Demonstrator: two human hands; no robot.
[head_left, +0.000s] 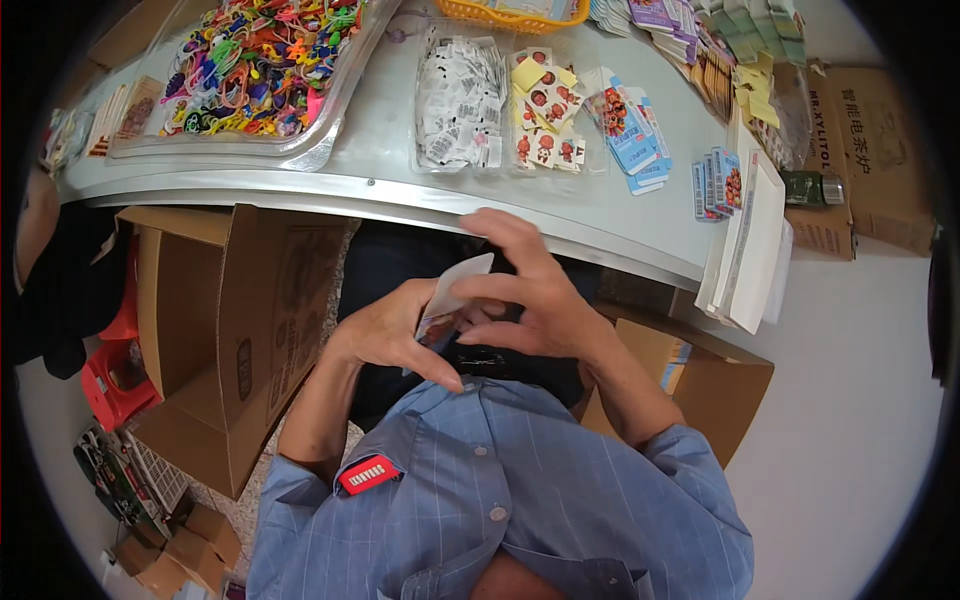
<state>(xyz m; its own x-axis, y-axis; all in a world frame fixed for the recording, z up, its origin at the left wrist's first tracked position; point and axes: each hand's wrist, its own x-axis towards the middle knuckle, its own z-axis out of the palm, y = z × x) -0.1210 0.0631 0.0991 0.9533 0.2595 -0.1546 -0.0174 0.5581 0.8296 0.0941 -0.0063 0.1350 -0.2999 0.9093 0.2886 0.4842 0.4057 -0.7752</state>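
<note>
Before my lap runs the pale table, an open cardboard box standing below its edge on my left. A clear tray of colourful trinkets sits on the table, with a smaller clear container of white sachets to its right. Over my lap, my right hand is half open, fingers spread; my left hand, partly closed, holds a small pale packet. Whether the right fingertips grip it too, I can't tell.

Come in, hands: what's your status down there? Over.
Left hand holding small pale packet. Right hand close over it, fingers spread, contact unclear. Right fingers hide part of the packet from view.
</note>
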